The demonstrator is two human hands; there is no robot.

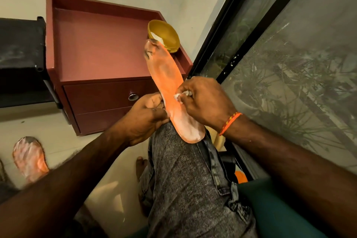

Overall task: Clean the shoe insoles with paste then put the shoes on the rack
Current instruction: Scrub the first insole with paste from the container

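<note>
Warm, yellowish indoor lighting, moderately dim. Wide-angle distortion bends the window frame and stretches both forearms at the lower corners. Centre reasonably sharp; the insole at lower left is smeared and soft. Black shelf at left falls into deep shadow.

Home room: drawer cabinet, screened window.

Yellow bowl sitting at desk back right corner; insole tip crossing in front; desk's left side lying open.
</note>
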